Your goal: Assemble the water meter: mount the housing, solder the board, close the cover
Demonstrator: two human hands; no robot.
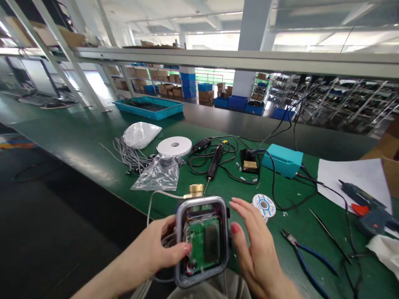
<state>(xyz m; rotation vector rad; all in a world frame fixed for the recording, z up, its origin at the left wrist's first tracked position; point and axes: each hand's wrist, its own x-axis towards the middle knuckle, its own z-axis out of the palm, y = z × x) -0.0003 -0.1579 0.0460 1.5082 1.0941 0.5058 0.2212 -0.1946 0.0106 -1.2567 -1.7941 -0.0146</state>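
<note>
A meter housing with a grey frame and a clear window (202, 241) is held up near the bench's front edge, tilted towards me. Behind the window a green circuit board (198, 245) with a dark rectangle shows. A brass fitting (196, 190) and a grey cable (156, 194) come off its top. My left hand (165, 245) grips the housing's left side, thumb over the front, other fingers hidden behind. My right hand (254, 241) is open beside the right edge, thumb and fingers apart; whether it touches the housing is unclear.
Around it lie an electric screwdriver (215, 162), solder spool (264, 205), cutting pliers (301, 245), tweezers (330, 234) and glue gun (368, 203). Further back are a teal soldering station (282, 160), white tape roll (174, 145), plastic bags (158, 172), grey cables (129, 155) and blue tray (149, 109).
</note>
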